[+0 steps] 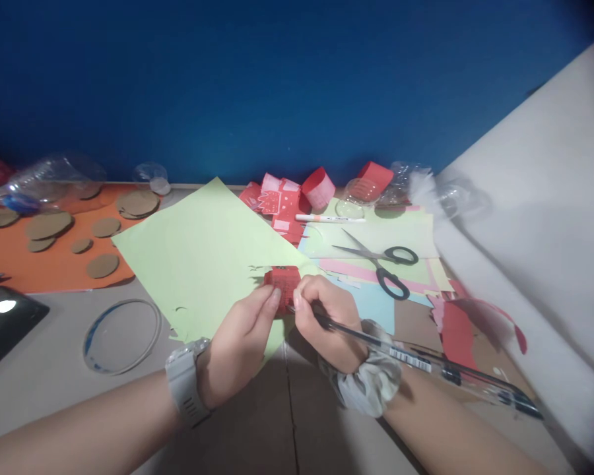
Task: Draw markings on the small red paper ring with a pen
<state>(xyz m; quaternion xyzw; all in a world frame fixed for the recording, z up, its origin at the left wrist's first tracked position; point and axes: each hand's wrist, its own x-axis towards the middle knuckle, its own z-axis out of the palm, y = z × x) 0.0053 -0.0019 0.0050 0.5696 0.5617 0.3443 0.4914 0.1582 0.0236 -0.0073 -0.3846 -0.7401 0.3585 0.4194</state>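
Observation:
My left hand (245, 330) pinches a small red paper piece (283, 280) by its left side, thumb on top. Dark marks show on the red piece. My right hand (329, 320) is closed around a clear black pen (410, 357), its tip at the lower right of the red piece and its long body slanting down to the right. Beneath both hands lies a large light green sheet (202, 244). Black-handled scissors (376, 260) rest partly open on coloured papers to the right.
Cardboard discs (49, 225) lie on orange paper (4, 264) at left, near a plastic bottle (59, 178), a tape ring (121, 336) and a black device (10, 323). Behind are red paper rolls (319, 189) and a white marker (327, 218). Red scraps (458, 333) lie right.

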